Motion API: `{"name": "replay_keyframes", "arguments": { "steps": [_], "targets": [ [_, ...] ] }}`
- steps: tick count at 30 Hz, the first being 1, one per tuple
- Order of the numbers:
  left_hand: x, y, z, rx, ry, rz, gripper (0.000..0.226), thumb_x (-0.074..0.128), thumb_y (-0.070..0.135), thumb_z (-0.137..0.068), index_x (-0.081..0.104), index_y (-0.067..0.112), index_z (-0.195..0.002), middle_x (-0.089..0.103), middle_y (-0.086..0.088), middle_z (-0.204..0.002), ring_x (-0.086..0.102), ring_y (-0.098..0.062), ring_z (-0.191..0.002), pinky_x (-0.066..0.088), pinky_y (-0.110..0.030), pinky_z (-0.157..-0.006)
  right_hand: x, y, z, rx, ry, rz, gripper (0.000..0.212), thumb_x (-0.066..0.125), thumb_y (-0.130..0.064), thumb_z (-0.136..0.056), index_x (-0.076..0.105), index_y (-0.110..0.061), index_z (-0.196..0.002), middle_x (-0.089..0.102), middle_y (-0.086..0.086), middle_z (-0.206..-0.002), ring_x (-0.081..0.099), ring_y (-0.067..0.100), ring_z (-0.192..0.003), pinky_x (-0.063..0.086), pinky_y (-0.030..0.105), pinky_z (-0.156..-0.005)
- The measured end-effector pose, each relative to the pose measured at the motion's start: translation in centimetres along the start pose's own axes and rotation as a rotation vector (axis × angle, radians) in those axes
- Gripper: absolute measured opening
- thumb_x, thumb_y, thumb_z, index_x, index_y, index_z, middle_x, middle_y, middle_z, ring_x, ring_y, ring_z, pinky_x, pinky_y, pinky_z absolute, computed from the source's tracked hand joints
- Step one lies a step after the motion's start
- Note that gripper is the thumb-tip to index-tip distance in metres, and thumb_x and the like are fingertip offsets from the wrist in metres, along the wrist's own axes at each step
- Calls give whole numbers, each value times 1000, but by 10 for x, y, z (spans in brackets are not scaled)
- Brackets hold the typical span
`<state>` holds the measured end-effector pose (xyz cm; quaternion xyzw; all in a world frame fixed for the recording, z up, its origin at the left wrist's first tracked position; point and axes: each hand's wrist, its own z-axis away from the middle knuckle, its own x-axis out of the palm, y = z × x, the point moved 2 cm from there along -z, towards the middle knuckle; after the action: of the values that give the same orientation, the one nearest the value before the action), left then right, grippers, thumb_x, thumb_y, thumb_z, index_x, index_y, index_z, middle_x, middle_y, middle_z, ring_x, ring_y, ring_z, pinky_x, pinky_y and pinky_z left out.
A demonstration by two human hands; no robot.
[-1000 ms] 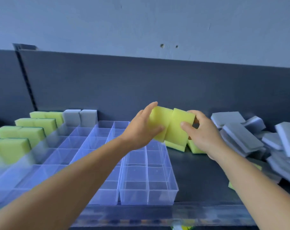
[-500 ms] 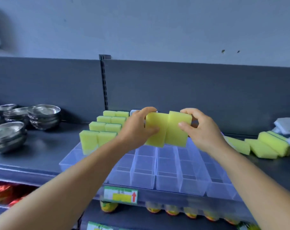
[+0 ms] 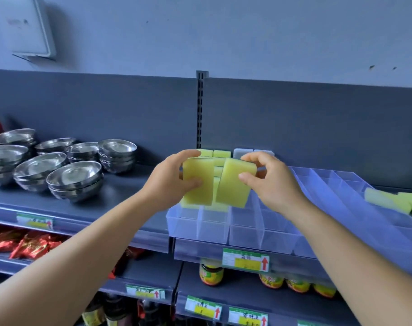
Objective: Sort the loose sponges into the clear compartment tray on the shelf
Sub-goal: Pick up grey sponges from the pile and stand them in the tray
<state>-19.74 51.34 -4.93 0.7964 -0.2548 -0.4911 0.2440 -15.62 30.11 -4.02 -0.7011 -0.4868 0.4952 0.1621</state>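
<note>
A person holds two yellow sponges upright above the near left corner of the clear compartment tray (image 3: pixel 282 234) on the shelf (image 3: pixel 120 196). The left hand (image 3: pixel 169 182) has its grip closed on the left sponge (image 3: pixel 198 182), and the right hand (image 3: pixel 273 182) pinches the right sponge (image 3: pixel 235 184). The sponges partly hide yellow sponges (image 3: pixel 212 153) already standing in the tray's left compartments; grey sponges (image 3: pixel 242 152) peek out behind. Loose yellow sponges (image 3: pixel 398 198) lie cut off at the right edge. Stacked steel bowls (image 3: pixel 75 177) sit to the left.
</note>
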Motion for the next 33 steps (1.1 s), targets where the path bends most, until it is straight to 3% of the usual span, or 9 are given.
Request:
{"name": "replay_keyframes", "arguments": {
  "steps": [2, 4, 10, 17, 23, 26, 33],
  "targets": [
    [-6, -10, 1, -7, -3, -10, 52, 72, 22, -81, 53, 37, -127, 59, 0, -105, 58, -21, -86, 49, -28, -77, 13, -3, -2, -1, -36, 4, 28, 67, -16, -85, 60, -23, -111, 59, 2, -106, 53, 7, -66, 38, 14, -57],
    [-8, -18, 2, -14, -20, -15, 50, 72, 20, -81, 54, 36, -125, 59, -1, -106, 58, -22, -87, 50, -31, -81, 23, -4, -4, 7, -59, 26, 29, 67, -17, -85, 60, -23, -112, 58, 4, -105, 52, 7, -66, 36, 16, -56],
    [-1, -32, 4, -36, -44, -15, 49, 71, 16, -80, 54, 36, -121, 56, -2, -109, 59, -25, -87, 54, -39, -79, 41, 1, 0, 38, -120, 143, 31, 66, -16, -85, 59, -21, -114, 52, 0, -113, 57, 20, -90, 42, 25, -76],
    [15, -38, 8, 0, -101, -180, 49, 69, 19, -82, 52, 29, -127, 46, 7, -107, 52, -18, -79, 49, -30, -78, 54, -2, 3, -9, -190, 331, 32, 64, -20, -87, 56, -18, -117, 48, -4, -115, 50, 16, -85, 44, 30, -84],
    [19, -39, 14, 32, -136, -419, 54, 66, 31, -87, 45, 25, -136, 44, 7, -128, 45, -17, -114, 46, -31, -86, 65, 1, 11, 20, -260, 480, 27, 58, -19, -90, 50, -17, -115, 45, -1, -124, 49, 22, -92, 37, 28, -76],
    [17, -37, 16, 45, -157, -500, 58, 64, 34, -88, 40, 23, -140, 41, 7, -132, 38, -17, -121, 46, -31, -89, 65, -1, 12, 37, -261, 502, 28, 57, -18, -91, 48, -17, -117, 44, -1, -125, 48, 21, -93, 37, 28, -77],
    [11, -16, 17, 157, -181, -527, 71, 61, 40, -89, 27, 21, -148, 36, 8, -146, 31, -16, -134, 35, -27, -102, 54, -10, 21, 50, -257, 528, 55, 59, -31, -90, 36, -21, -139, 36, -3, -141, 41, 21, -127, 41, 35, -99]
  ]
}}
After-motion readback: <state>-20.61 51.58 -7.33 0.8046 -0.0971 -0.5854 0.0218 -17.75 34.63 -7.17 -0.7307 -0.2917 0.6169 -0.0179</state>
